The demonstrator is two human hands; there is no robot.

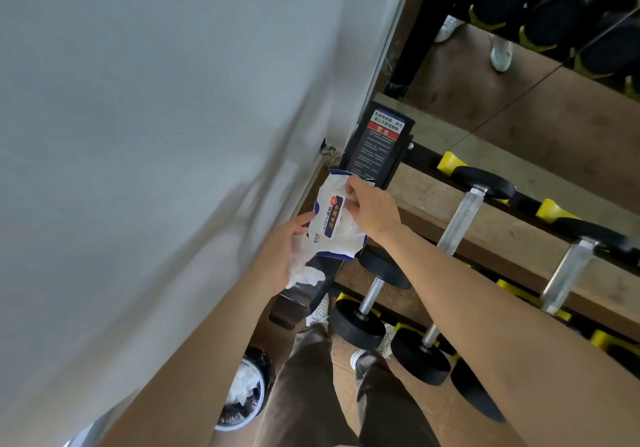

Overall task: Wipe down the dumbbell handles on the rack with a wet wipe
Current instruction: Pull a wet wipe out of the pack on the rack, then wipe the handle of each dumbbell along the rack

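Fingertips (350,188) of the right hand (374,211) pinch a white sheet (337,185) at the upper end of a wipe pack (334,227), the fingers curled tight around it. At eight o'clock from the pack, the left hand (282,249) grips a crumpled wipe (304,273) bunched in its palm, with its thumb laid against the pack's near edge. Whether the pack rests in that hand or on the rack's black end post (377,149) beneath it cannot be told. A warning label covers the post's top face.

From the post the dumbbell rack (426,156) runs away toward four o'clock. On its upper shelf two dumbbells lie side by side in yellow cradles (450,162), their silver handles (460,220) bare and well apart from both hands. More dumbbells sit on the lower shelf (372,294), just below the right forearm at five o'clock from the pack.

A pale wall (156,135) fills the frame from nine to twelve o'clock. A mirror (502,100) at one o'clock reflects more black dumbbells and white shoes. At six o'clock the person's brown trousers (304,377) and a white shoe (320,310) show, and at seven o'clock stands a bin (258,363) lined in black, holding crumpled white wipes.
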